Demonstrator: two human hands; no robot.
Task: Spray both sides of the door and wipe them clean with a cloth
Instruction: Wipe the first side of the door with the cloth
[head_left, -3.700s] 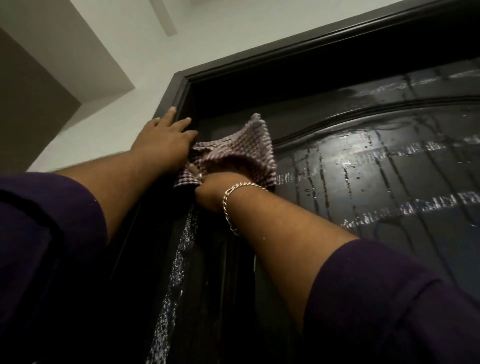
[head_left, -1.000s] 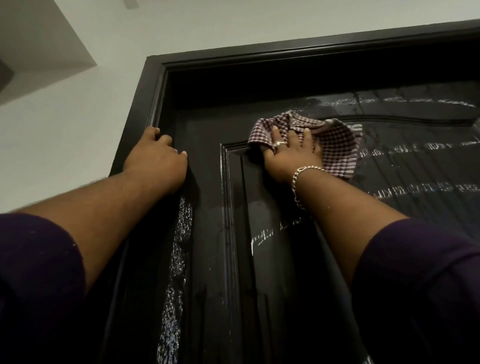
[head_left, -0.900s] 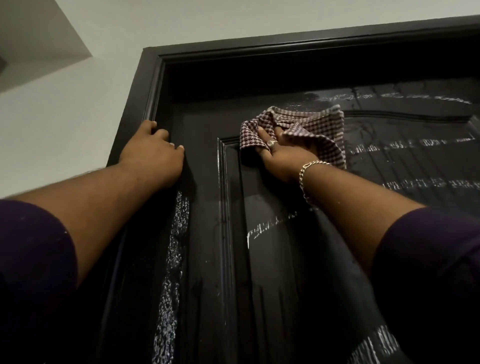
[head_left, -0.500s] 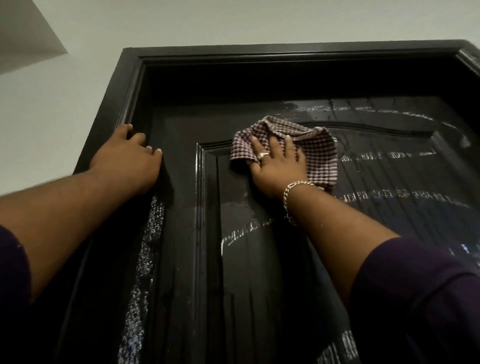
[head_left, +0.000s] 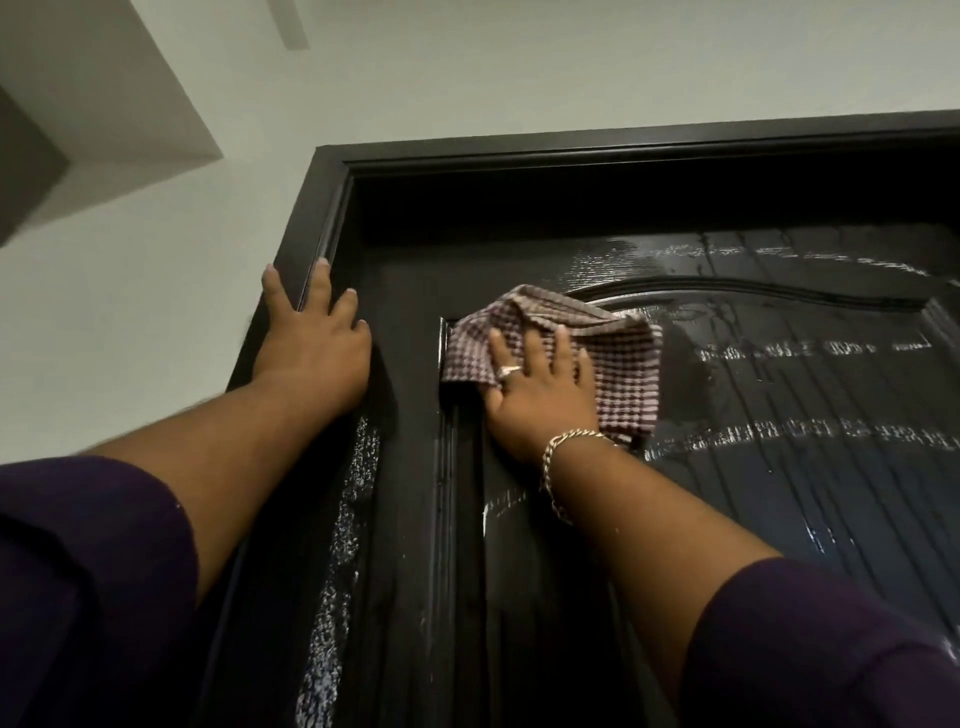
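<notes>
A dark glossy door (head_left: 779, 493) fills the right and lower part of the view, with wet streaks and droplets on its raised panel. My right hand (head_left: 540, 389) presses a checked maroon-and-white cloth (head_left: 618, 358) flat against the panel's upper left corner, fingers spread straight over it. My left hand (head_left: 311, 343) rests flat against the door's left edge and the frame (head_left: 306, 249), fingers extended upward. The spray bottle is not in view.
The black door frame's top rail (head_left: 623, 150) runs across above the door. A pale wall (head_left: 130, 312) lies to the left and a white ceiling (head_left: 519, 62) above. White speckled residue (head_left: 348, 545) runs down the door's left stile.
My right hand has kept the cloth near the panel's upper left corner, sliding slightly. My left hand's fingers have straightened from curled round the edge to lying flat. The view tilted.
</notes>
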